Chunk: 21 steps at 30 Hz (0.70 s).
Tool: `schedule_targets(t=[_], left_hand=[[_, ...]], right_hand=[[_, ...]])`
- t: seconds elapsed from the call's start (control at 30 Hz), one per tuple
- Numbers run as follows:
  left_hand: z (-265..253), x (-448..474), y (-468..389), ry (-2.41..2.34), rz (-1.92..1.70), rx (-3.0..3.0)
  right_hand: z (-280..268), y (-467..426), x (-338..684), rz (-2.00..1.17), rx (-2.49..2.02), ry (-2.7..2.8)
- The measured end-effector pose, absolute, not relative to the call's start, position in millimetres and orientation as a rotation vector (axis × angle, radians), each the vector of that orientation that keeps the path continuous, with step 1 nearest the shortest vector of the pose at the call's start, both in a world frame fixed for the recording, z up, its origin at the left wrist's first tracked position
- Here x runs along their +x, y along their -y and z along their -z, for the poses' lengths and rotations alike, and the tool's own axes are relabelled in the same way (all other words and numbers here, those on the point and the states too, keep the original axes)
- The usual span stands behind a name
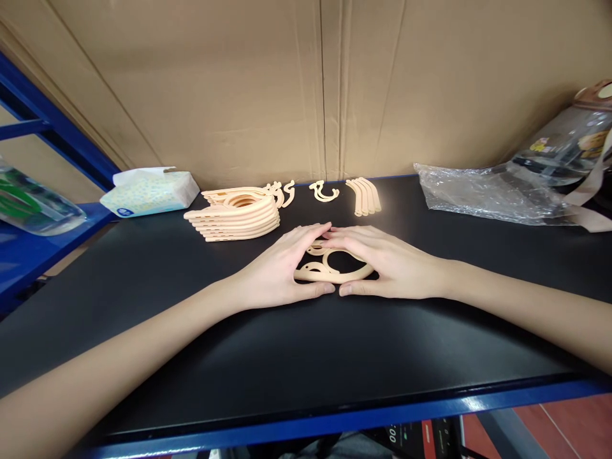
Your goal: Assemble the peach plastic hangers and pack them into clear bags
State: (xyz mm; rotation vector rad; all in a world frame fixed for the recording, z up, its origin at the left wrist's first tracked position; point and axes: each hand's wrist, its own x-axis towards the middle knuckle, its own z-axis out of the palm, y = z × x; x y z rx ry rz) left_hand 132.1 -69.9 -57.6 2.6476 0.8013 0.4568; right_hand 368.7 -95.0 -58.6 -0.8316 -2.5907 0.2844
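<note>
My left hand [280,264] and my right hand [399,261] rest on the black tabletop, thumbs apart from their straight fingers. Their fingertips meet at the far side and the thumb tips almost touch at the near side. Inside this ring lies a cream plastic clothes hanger [337,276], with curved bars and small loops. Both its ends run under or behind my hands, and whether it is pressed by them cannot be seen. Behind my left hand stands a neat stack of similar cream hangers [234,220].
Small cream hooks [288,193] lie beside the stack, with a few more hooks [325,192] and several curved cream bars [364,196] farther right. A tissue pack [149,192] is at the left, a clear plastic bag [482,191] and bottle [557,143] at the right. Cardboard [239,83] closes off the back.
</note>
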Motion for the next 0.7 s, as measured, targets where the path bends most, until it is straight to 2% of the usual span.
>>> schedule_targets(t=[0.3,0.7], left_hand=[[56.1,132.2,71.2,-0.9,-0.393,2.596],[53.1,136.0,74.4,-0.952,-0.435,2.649]], right_hand=[[54.5,92.8,368.7,-0.163,-1.064,2.493],[55.3,93.3,369.8,-0.318,-0.997,2.507]])
